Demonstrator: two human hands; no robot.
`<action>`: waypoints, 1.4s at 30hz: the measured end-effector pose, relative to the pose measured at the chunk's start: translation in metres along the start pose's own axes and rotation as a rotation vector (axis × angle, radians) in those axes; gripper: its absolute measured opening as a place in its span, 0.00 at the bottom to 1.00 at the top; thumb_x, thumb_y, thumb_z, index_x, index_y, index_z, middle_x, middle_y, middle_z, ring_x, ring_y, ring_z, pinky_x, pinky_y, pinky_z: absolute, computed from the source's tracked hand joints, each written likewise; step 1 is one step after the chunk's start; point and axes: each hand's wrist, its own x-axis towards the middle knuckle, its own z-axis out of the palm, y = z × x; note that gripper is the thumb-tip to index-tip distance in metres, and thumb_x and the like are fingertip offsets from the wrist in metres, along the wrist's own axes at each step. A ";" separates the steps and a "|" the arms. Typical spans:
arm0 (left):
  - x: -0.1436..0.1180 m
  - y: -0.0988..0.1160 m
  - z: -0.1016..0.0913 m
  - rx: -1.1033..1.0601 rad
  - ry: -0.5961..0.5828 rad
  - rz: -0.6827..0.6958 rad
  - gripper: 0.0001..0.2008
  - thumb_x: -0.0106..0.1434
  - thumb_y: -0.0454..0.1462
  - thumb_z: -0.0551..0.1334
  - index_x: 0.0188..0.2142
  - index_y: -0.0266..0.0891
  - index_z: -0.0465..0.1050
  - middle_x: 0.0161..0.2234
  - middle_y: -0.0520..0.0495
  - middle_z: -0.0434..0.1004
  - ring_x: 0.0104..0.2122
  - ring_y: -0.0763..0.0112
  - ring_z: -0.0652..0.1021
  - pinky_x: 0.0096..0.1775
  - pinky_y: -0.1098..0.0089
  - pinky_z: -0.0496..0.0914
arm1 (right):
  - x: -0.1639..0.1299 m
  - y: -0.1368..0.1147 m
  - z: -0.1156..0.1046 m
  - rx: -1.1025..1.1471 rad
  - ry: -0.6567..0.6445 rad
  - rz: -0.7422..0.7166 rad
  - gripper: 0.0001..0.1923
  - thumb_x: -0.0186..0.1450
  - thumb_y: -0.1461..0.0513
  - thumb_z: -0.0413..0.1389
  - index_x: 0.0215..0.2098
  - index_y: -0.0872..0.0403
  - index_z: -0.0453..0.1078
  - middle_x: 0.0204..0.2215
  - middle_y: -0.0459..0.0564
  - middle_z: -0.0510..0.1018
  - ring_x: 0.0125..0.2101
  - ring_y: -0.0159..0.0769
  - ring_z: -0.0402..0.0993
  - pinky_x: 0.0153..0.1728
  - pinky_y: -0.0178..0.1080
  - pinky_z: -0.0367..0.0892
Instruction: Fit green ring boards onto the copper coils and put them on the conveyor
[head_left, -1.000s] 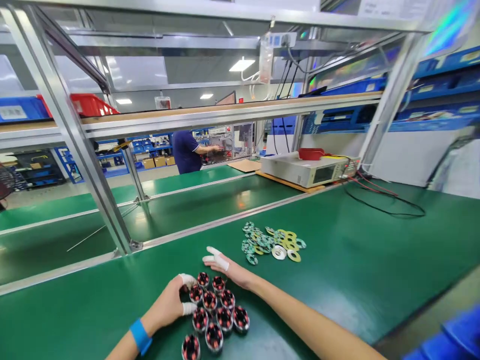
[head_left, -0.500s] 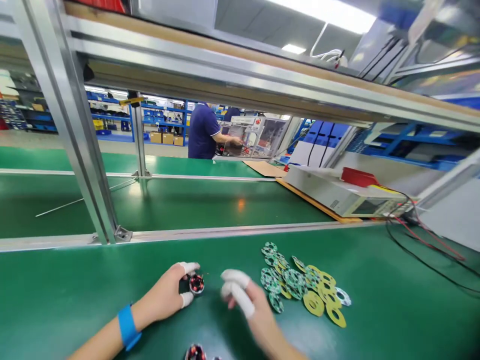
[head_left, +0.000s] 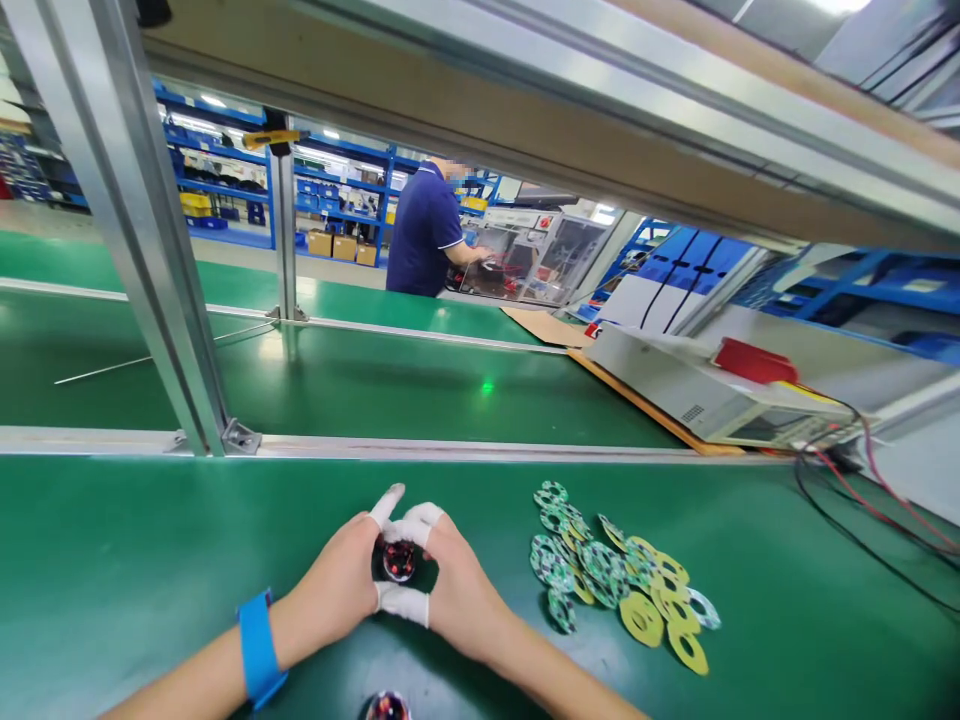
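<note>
A small round motor stator, dark with copper-red windings, is framed by both my hands above the green bench. My left hand, in white finger cots and with a blue wristband, grips it from the left, its index finger stretched up. From the right, my right hand, also in white finger cots, curls its thumb and fingers around the stator. Part of the stator's rim is hidden by the fingers. Close to the bottom edge lies a second stator, cut off by the frame.
Right of my hands lies a loose pile of green ring-shaped circuit boards and yellow rings. A metal post rises at left. A grey instrument with cables stands behind right. Across the benches a person works at a machine.
My right hand has moved left from beside the circuit boards to the stator and closed around it. My left hand stays at the stator. The camera view has tilted and shifted a little.
</note>
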 end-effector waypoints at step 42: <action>-0.007 0.010 -0.008 0.536 0.036 -0.005 0.10 0.51 0.38 0.65 0.35 0.43 0.73 0.32 0.47 0.75 0.35 0.61 0.71 0.35 0.65 0.59 | -0.021 -0.018 -0.009 -0.824 -0.315 -0.627 0.11 0.63 0.66 0.51 0.24 0.56 0.68 0.20 0.49 0.73 0.24 0.35 0.66 0.21 0.37 0.54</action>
